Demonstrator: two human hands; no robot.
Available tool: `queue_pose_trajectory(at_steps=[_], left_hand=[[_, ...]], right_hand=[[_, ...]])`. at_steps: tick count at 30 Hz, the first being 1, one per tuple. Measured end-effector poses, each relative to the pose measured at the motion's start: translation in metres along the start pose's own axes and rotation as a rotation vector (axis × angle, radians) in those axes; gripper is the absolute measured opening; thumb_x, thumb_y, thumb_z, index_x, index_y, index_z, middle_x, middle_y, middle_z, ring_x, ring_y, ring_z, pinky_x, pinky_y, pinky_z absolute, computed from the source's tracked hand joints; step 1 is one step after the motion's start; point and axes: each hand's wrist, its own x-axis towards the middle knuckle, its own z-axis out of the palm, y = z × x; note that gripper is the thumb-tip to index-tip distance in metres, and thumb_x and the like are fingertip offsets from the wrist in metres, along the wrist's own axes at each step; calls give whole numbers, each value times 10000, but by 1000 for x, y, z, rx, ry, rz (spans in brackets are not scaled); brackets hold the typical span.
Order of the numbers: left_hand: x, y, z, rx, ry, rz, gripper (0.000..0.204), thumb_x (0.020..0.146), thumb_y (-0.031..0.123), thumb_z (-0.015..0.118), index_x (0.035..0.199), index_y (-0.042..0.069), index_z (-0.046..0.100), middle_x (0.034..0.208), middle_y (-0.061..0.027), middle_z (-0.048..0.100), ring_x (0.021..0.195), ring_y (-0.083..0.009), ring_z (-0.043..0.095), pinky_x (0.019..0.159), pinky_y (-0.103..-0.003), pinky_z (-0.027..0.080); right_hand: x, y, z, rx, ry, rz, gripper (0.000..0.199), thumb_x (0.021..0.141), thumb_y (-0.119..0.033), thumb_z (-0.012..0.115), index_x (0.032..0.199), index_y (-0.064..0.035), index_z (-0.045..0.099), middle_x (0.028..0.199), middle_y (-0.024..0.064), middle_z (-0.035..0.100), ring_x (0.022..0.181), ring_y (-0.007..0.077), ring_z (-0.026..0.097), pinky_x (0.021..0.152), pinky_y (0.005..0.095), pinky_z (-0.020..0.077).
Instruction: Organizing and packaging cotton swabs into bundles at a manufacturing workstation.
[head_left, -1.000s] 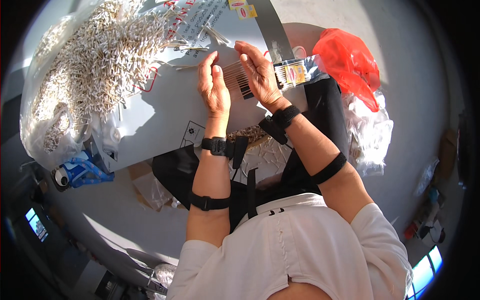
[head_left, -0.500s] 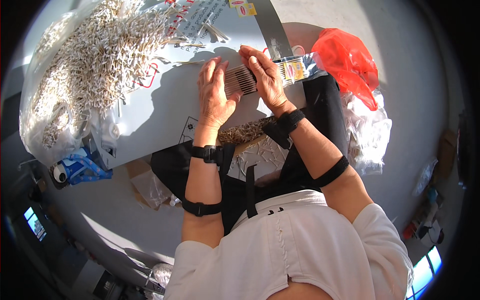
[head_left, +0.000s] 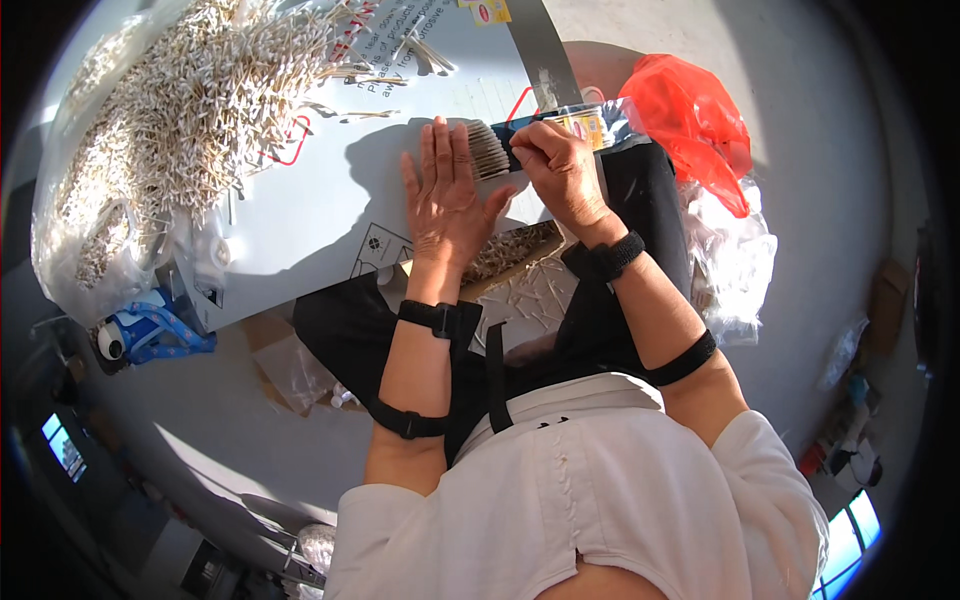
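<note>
A flat row of cotton swabs lies side by side on the grey board. My left hand is stretched out flat along the row's left side, thumb apart, fingers touching or nearly touching the swab ends. To the right of the row, my right hand is closed in a pinch. Its fingertips are by the row's right end and a dark strip; what they hold, if anything, is hidden. Just beyond that hand lies a clear plastic packet with a yellow label, partly covered by it.
A big heap of loose cotton swabs spills from a clear bag at the left. Stray swabs lie near the far edge. A red plastic bag and clear bags are at the right. A box of swabs sits below the board's near edge.
My left hand has flattened and shifted slightly right, against the swabs. My right hand has moved right and down off the row, its fingers now pinched, and more of the row's right end shows.
</note>
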Motion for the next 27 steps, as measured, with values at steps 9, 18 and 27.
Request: queue_pose_trajectory(at_steps=[9, 18, 27], left_hand=[[1, 1, 2, 4, 0, -7, 982, 859, 695, 487, 1532, 41, 198, 1603, -157, 192, 1496, -314, 144, 1179, -561, 103], [1, 2, 4, 23, 56, -1, 965, 832, 676, 544, 1491, 23, 280, 1574, -171, 249, 1476, -312, 209, 1173, -563, 148], [1, 3, 3, 11, 55, -13, 968, 842, 699, 508, 1505, 40, 256, 1581, -159, 239, 1480, -311, 198, 1177, -559, 137]], right_hand=[[-11, 1, 4, -250, -116, -195, 41, 809, -108, 673, 847, -92, 672, 814, 77, 582, 776, 307, 638, 654, 410, 523], [-12, 2, 6, -267, -89, -222, 36, 812, -106, 672, 844, -90, 679, 807, 76, 578, 786, 304, 640, 661, 403, 526], [-10, -3, 3, -253, -95, -156, 69, 820, -57, 659, 885, -37, 671, 830, 98, 608, 756, 312, 645, 650, 381, 516]])
